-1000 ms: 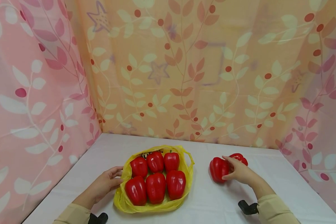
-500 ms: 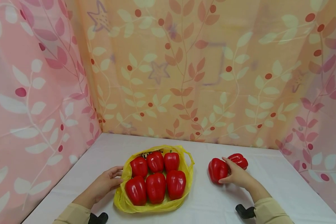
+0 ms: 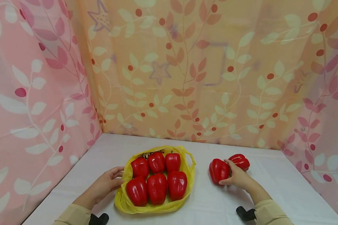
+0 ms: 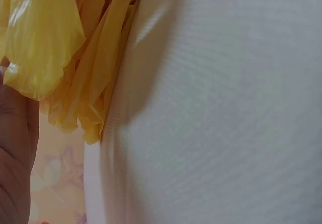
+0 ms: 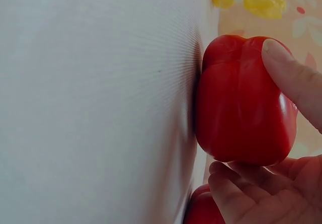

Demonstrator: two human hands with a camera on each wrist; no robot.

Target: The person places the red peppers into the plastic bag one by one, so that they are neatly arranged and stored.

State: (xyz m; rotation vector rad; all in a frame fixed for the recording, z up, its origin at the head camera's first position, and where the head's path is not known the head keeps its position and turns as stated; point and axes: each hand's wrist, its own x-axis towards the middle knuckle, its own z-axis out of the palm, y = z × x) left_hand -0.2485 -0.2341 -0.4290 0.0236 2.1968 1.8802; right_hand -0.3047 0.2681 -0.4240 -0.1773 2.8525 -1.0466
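Observation:
My right hand (image 3: 238,178) grips a red bell pepper (image 3: 218,172) on the right side of the white table. In the right wrist view the thumb lies on one side of this pepper (image 5: 241,103) and the fingers curl at the opposite side. Just behind that hand lies another red bell pepper (image 3: 240,162). At the centre-left, a yellow plastic bag (image 3: 121,203) spreads wide, with several red bell peppers (image 3: 156,189) in two rows inside. My left hand (image 3: 104,187) holds the bag's left rim, its fingertips partly hidden by the yellow plastic (image 4: 45,43) in the left wrist view.
A white cloth (image 3: 202,206) covers the table. Floral curtains enclose it, with an orange curtain (image 3: 186,78) at the back and a pink curtain (image 3: 39,109) on the left. Dark wrist-camera mounts show below both forearms.
My right hand and its bell pepper have shifted slightly left and toward me, revealing more of the pepper behind. The left hand and the bag have stayed still.

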